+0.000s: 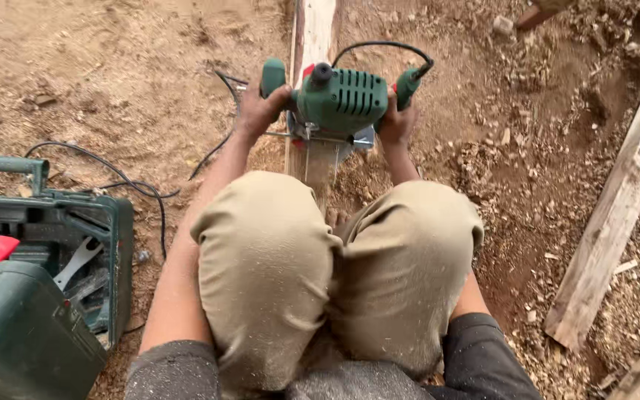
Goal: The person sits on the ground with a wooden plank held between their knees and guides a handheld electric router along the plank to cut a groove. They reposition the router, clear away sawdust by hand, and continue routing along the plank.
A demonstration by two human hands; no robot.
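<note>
A green electric router with a black cord sits on a narrow wooden plank that runs away from me along the ground. My left hand grips the router's left handle. My right hand grips its right handle. My knees in tan trousers are drawn up just behind the tool and hide the near end of the plank.
An open green tool case with a wrench inside lies at the left, a black cable looping past it. Sawdust and wood chips cover the dirt at the right, where a long timber beam lies diagonally.
</note>
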